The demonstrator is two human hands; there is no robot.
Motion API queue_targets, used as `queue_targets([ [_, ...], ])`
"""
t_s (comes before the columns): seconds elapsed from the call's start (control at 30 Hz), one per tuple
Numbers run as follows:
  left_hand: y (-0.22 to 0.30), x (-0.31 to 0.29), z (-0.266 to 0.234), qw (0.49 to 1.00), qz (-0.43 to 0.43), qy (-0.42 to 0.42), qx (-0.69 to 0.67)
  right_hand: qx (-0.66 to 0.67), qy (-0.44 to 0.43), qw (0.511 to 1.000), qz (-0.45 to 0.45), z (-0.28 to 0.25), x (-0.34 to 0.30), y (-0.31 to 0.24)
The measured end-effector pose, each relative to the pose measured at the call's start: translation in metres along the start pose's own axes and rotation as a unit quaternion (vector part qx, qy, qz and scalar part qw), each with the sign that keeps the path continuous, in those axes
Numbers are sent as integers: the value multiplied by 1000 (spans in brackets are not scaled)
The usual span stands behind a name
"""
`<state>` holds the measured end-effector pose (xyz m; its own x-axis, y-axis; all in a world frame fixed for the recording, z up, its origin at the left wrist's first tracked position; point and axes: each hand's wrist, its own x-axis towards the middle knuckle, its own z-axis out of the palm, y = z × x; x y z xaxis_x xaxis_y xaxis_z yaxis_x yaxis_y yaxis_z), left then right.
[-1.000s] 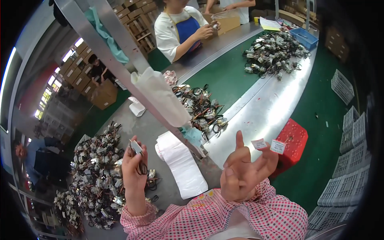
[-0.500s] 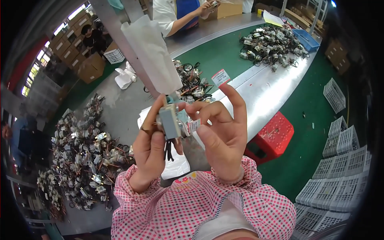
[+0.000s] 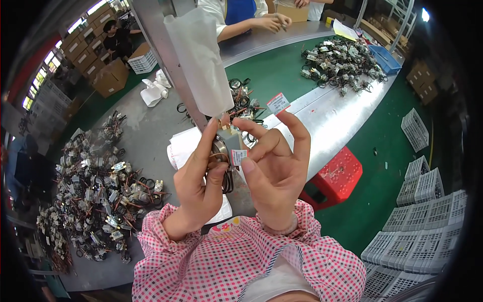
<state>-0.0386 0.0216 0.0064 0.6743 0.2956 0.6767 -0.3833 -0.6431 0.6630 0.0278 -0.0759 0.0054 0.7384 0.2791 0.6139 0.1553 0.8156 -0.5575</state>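
My left hand (image 3: 193,194) is closed on a small boxy metal part (image 3: 220,147), with dark wire loops hanging below it. The part is turned edge-on, so much of it is hidden by fingers. Close beside it, my right hand (image 3: 279,189) pinches a small red-and-white label (image 3: 238,157) at the thumb tip. Whether that label touches the part, I cannot tell. A second red-and-white label (image 3: 278,103) clings to a raised fingertip of the same hand.
A large heap of similar wired parts (image 3: 95,186) covers the left of the table. Beyond my hands stand a post with a white plastic sleeve (image 3: 198,65) and another parts pile (image 3: 342,63). A red stool (image 3: 339,173) and grey crates (image 3: 402,246) are on the right. A co-worker's hands (image 3: 274,22) show across.
My left hand has turned the metal part from its broad grey face to its edge. The pinched label has shifted slightly left. The co-worker's hands have moved right and lower.
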Motion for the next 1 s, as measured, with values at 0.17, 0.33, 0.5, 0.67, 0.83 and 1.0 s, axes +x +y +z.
queue_targets([
  [0.17,-2,-1,0,1000,0,0,1,-32,32,999,-2,5,-1,1],
  [0.33,0,0,0,1000,3,-3,-2,-42,24,999,-7,4,0,0],
  [0.5,1,-2,2,1000,-8,-7,7,-28,12,1000,-3,0,-1,2],
  [0.67,1,-3,4,1000,-9,-7,-3,-45,17,999,0,1,-2,-1],
  [0.83,1,-3,5,1000,-3,-3,4,-49,18,999,1,1,-2,-2],
  [1.0,-1,-2,4,1000,9,12,-2,-66,17,998,-9,3,-2,1],
])
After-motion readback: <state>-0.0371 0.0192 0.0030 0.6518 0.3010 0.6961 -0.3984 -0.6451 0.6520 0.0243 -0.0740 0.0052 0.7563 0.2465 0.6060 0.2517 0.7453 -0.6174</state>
